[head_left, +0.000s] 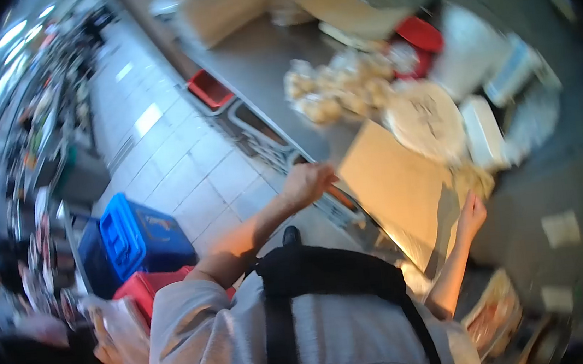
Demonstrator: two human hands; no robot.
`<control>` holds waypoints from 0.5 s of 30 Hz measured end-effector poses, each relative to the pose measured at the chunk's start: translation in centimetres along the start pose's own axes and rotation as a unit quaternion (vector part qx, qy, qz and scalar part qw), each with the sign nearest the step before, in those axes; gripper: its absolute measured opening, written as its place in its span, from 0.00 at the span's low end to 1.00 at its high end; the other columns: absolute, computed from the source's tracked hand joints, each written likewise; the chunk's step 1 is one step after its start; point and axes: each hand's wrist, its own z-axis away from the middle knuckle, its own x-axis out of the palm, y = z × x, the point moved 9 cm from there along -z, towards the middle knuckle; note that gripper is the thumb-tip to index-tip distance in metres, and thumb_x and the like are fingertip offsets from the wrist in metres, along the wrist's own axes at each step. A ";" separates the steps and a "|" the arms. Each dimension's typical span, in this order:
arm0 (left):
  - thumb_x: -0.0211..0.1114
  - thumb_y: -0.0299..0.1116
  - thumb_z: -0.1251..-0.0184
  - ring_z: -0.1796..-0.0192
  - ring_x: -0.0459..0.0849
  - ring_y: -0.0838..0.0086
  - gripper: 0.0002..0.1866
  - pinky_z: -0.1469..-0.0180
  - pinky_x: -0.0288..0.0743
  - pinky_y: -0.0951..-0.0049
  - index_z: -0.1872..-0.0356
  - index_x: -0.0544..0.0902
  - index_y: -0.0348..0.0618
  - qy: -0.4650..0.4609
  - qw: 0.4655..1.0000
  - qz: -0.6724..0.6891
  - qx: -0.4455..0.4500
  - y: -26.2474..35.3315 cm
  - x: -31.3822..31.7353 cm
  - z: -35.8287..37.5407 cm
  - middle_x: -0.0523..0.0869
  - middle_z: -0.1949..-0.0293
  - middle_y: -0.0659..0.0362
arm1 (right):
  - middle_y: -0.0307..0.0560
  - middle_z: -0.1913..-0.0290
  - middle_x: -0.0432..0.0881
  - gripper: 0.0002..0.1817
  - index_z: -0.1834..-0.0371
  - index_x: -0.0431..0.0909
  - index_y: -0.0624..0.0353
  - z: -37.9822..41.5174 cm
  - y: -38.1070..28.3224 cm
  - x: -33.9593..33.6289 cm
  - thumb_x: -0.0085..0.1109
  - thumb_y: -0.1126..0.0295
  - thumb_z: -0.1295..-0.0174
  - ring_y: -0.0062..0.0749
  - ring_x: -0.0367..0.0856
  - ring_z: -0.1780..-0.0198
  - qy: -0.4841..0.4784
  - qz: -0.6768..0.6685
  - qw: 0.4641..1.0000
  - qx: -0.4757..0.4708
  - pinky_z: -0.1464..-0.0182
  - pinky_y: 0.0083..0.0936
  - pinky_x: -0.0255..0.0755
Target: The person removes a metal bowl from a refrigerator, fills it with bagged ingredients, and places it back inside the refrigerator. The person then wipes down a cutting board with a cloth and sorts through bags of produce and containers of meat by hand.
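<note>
My left hand (308,184) is closed, fingertips pinched right by the left corner of a flat brown cardboard sheet (395,185). My right hand (473,215) is also closed, off the sheet's right edge, and a dark arm-shaped shadow falls across the cardboard. I cannot tell what, if anything, either hand holds. Just above my right hand lies a crumpled beige piece (473,181). A round, pale, plastic-wrapped stack (426,124) with handwriting on it overlaps the sheet's far edge. Clear bags of round, light-brown pieces (338,88) sit beyond it.
On the metal table (261,61) are a red bowl (421,33), a white foam box (483,132) and plastic bags. A cardboard box (223,8) stands at the back. A blue lidded bin (144,233) and a red container (148,291) are at left, beside the tiled floor (197,167).
</note>
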 end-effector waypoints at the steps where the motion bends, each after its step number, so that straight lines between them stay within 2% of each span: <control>1: 0.61 0.35 0.47 0.73 0.78 0.60 0.08 0.73 0.70 0.64 0.78 0.76 0.43 0.012 1.000 0.004 -0.014 0.4 0.1 0.4 0.78 0.80 0.55 | 0.34 0.88 0.52 0.22 0.89 0.58 0.57 0.0 1.0 1.7 0.50 0.65 0.39 0.15 0.50 0.81 -0.021 -0.018 1.000 0.012 0.82 0.23 0.45; 2: 0.61 0.35 0.47 0.73 0.78 0.60 0.08 0.73 0.70 0.64 0.78 0.76 0.43 0.031 0.999 -0.014 -0.035 0.8 -0.1 0.6 0.78 0.80 0.55 | 0.34 0.88 0.52 0.22 0.89 0.58 0.57 0.1 1.9 3.5 0.50 0.65 0.39 0.15 0.50 0.81 -0.043 -0.039 0.998 -0.002 0.82 0.23 0.45; 3: 0.61 0.35 0.47 0.74 0.78 0.60 0.09 0.73 0.69 0.63 0.78 0.75 0.42 0.065 0.997 -0.012 -0.031 -3.5 -6.0 0.2 0.77 0.80 0.54 | 0.32 0.87 0.52 0.22 0.89 0.56 0.57 -0.7 -3.9 10.2 0.50 0.65 0.39 0.14 0.49 0.81 -0.072 -0.074 0.994 -0.038 0.81 0.22 0.45; 6: 0.60 0.35 0.46 0.74 0.77 0.58 0.10 0.74 0.67 0.61 0.79 0.73 0.42 0.076 0.992 -0.036 -0.095 -7.8 -11.7 4.0 0.76 0.81 0.53 | 0.28 0.85 0.52 0.22 0.89 0.53 0.55 5.3 -10.0 21.4 0.50 0.67 0.39 0.13 0.48 0.80 -0.202 -0.187 0.961 0.036 0.80 0.19 0.44; 8: 0.58 0.32 0.45 0.74 0.76 0.57 0.08 0.74 0.67 0.61 0.78 0.72 0.41 0.109 0.984 -0.043 -0.134 -11.4 -15.2 5.5 0.75 0.81 0.51 | 0.31 0.86 0.53 0.22 0.90 0.54 0.57 9.5 -16.8 28.5 0.52 0.68 0.41 0.14 0.50 0.80 -0.304 -0.226 0.926 -0.011 0.80 0.21 0.46; 10: 0.57 0.30 0.46 0.75 0.76 0.56 0.06 0.74 0.68 0.62 0.77 0.72 0.40 0.139 0.983 -0.034 -0.114 -15.0 -18.3 7.3 0.75 0.81 0.51 | 0.39 0.88 0.54 0.21 0.89 0.56 0.62 13.7 -25.8 33.3 0.55 0.69 0.44 0.20 0.52 0.82 -0.367 -0.210 0.894 -0.146 0.80 0.24 0.48; 11: 0.56 0.28 0.46 0.75 0.76 0.56 0.04 0.74 0.68 0.62 0.76 0.73 0.40 0.163 0.982 -0.018 -0.091 -16.5 -20.1 8.2 0.75 0.80 0.51 | 0.49 0.87 0.56 0.20 0.88 0.58 0.64 15.6 -28.7 36.2 0.56 0.68 0.46 0.31 0.56 0.84 -0.408 -0.179 0.873 -0.197 0.80 0.28 0.51; 13: 0.55 0.26 0.47 0.75 0.76 0.56 0.01 0.74 0.69 0.63 0.74 0.73 0.41 0.155 0.982 -0.037 -0.101 -19.8 -23.3 10.0 0.76 0.80 0.52 | 0.53 0.86 0.59 0.20 0.88 0.60 0.64 18.8 -34.2 41.1 0.56 0.66 0.46 0.43 0.59 0.83 -0.444 -0.199 0.840 -0.241 0.79 0.32 0.54; 14: 0.54 0.24 0.48 0.75 0.77 0.57 0.02 0.73 0.70 0.63 0.73 0.74 0.41 0.140 0.983 -0.048 -0.112 -21.1 -24.3 11.1 0.76 0.79 0.52 | 0.53 0.86 0.59 0.20 0.88 0.60 0.64 19.6 -36.2 43.2 0.56 0.66 0.46 0.43 0.59 0.83 -0.449 -0.202 0.836 -0.240 0.79 0.32 0.54; 15: 0.54 0.24 0.48 0.75 0.77 0.57 0.02 0.73 0.70 0.63 0.73 0.74 0.41 0.142 0.982 -0.051 -0.116 -22.5 -25.6 12.0 0.76 0.79 0.52 | 0.54 0.85 0.61 0.20 0.88 0.60 0.63 20.6 -39.0 45.2 0.56 0.65 0.45 0.46 0.60 0.82 -0.461 -0.223 0.812 -0.282 0.79 0.33 0.55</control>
